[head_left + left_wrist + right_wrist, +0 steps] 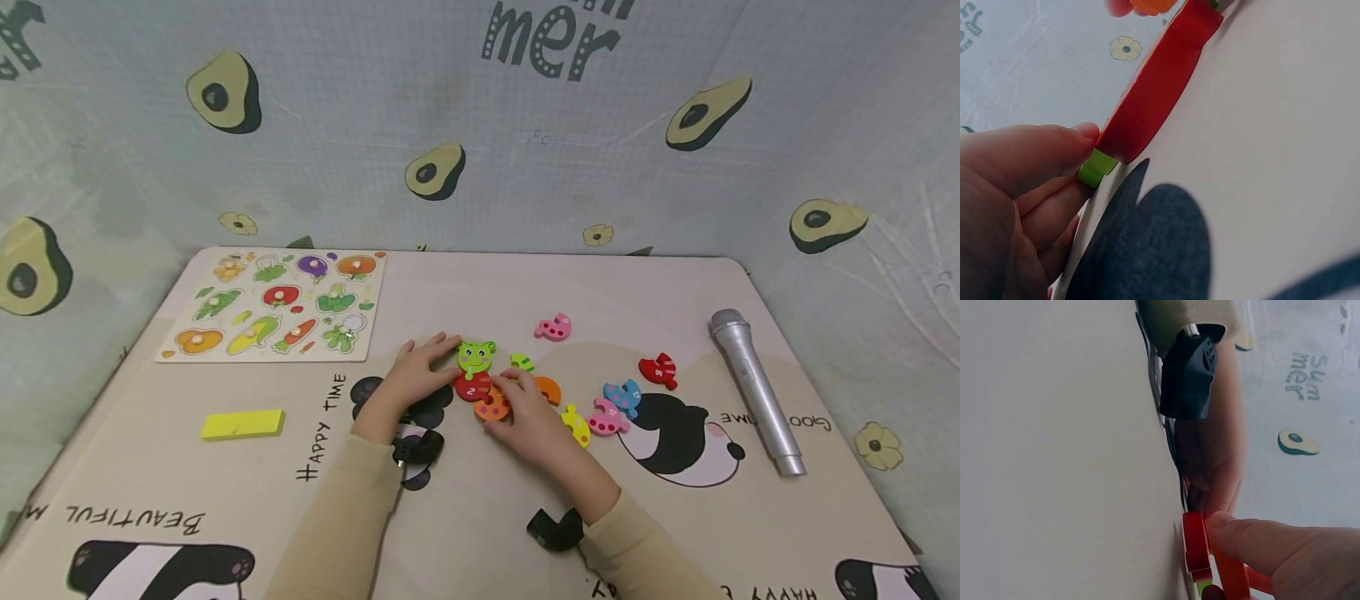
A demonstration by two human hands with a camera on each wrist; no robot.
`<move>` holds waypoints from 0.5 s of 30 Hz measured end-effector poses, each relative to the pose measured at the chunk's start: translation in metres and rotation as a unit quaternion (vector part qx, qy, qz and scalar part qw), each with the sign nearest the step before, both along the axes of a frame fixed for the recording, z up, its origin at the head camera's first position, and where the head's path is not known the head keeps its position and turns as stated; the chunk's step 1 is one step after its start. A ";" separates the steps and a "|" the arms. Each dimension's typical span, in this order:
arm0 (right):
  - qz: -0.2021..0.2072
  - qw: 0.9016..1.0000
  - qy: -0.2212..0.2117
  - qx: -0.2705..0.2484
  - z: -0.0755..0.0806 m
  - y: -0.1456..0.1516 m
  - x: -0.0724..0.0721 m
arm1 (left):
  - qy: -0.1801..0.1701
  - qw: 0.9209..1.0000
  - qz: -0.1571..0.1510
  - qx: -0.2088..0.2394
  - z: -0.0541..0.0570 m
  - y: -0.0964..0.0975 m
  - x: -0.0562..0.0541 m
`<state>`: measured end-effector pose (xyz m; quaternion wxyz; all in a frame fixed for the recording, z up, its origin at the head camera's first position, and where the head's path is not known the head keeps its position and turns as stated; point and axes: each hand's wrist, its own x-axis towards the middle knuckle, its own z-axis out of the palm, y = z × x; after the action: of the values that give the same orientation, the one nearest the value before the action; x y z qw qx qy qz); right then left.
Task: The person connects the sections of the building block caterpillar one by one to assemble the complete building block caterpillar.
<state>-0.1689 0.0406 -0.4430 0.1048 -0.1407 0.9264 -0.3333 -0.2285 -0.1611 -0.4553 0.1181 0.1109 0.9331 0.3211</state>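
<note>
In the head view, a green smiling animal-head puzzle piece (475, 357) lies above a red piece marked with a 2 (472, 387). My left hand (417, 377) holds the green head from its left side, its thumb at the edge where the red piece (1157, 87) meets it. My right hand (534, 423) pinches an orange spotted piece (492, 405) against the lower right of the red one. In the right wrist view the orange piece (1230, 572) stands tilted beside the red piece (1196, 544). Part of it is hidden by my fingers.
Right of my hands lie loose pieces: green striped (522, 362), orange (549, 389), yellow (576, 426), pink (607, 417), blue (623, 397), red (658, 371) and another pink (554, 327). A vegetable puzzle board (251, 318), yellow block (242, 424) and silver microphone (757, 392) lie farther out.
</note>
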 end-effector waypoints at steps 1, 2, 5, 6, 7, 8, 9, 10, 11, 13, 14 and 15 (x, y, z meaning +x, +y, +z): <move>-0.002 1.000 0.002 -0.002 -0.001 0.000 0.000 | 0.000 1.000 0.000 0.000 0.000 0.000 0.000; -0.004 1.000 0.004 -0.003 -0.002 0.000 -0.001 | 0.000 1.000 0.000 0.001 0.000 0.000 0.000; -0.011 1.000 0.011 0.004 -0.004 0.000 -0.002 | -0.001 1.000 -0.001 0.000 0.000 0.000 0.000; -0.012 1.000 0.015 0.007 -0.005 0.001 -0.003 | -0.001 1.000 -0.002 -0.001 0.000 0.000 0.000; -0.012 1.000 0.019 0.010 -0.006 0.001 -0.003 | -0.001 1.000 -0.002 -0.001 0.001 0.000 0.001; -0.012 1.000 0.022 0.012 -0.007 0.001 -0.004 | -0.001 1.000 -0.002 -0.002 0.001 0.000 0.001; -0.011 1.000 0.025 0.012 -0.008 0.001 -0.004 | -0.001 1.000 -0.002 -0.002 0.001 0.000 0.001; -0.010 0.999 0.028 0.011 -0.008 0.001 -0.005 | -0.001 1.000 -0.002 -0.003 0.001 0.000 0.001; -0.008 0.999 0.031 0.009 -0.009 0.001 -0.005 | -0.002 1.000 -0.001 -0.003 0.001 0.000 0.001; -0.004 0.999 0.036 0.008 -0.010 0.001 -0.006 | -0.002 1.000 0.000 -0.002 0.001 0.000 0.001; -0.004 0.999 0.037 0.008 -0.011 0.002 -0.006 | -0.002 1.000 0.001 -0.002 0.001 0.000 0.001; -0.004 0.999 0.037 0.006 -0.011 0.002 -0.006 | -0.002 1.000 0.001 -0.002 0.001 0.000 0.001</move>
<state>-0.1749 0.0422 -0.4542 0.0702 -0.1485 0.9322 -0.3225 -0.2278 -0.1610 -0.4540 0.1202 0.1087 0.9335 0.3198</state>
